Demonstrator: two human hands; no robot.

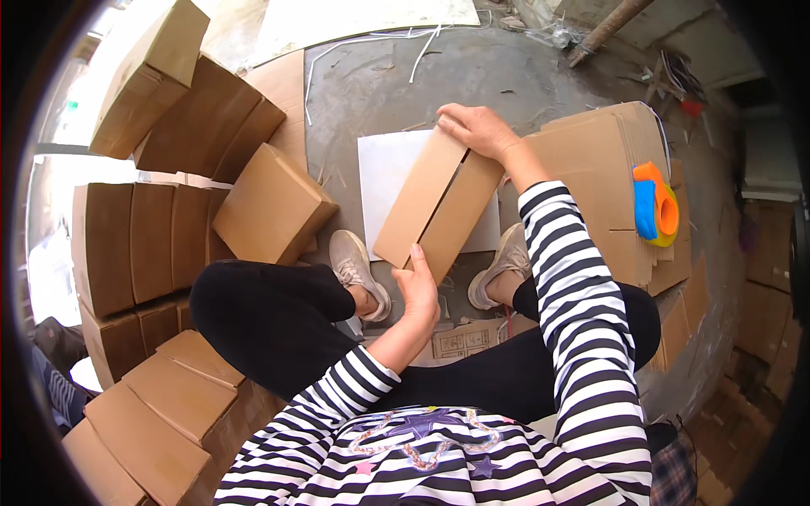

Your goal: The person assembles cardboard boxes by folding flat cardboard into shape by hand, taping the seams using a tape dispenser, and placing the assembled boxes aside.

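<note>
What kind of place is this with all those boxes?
Probably a small box-packing workshop. Finished cardboard boxes are stacked on the left, flat unfolded cartons sit on the right with a tape dispenser on top, and the bare concrete floor is littered with scraps.

I hold a brown cardboard box (439, 205) between my hands. Finished brown boxes (152, 244) pile at my left; flat brown cartons (603, 164) stack at my right.

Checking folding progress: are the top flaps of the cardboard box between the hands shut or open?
Shut. The cardboard box shows two flaps meeting along a centre seam, with the right hand on its far end and the left hand at its near end.
</note>
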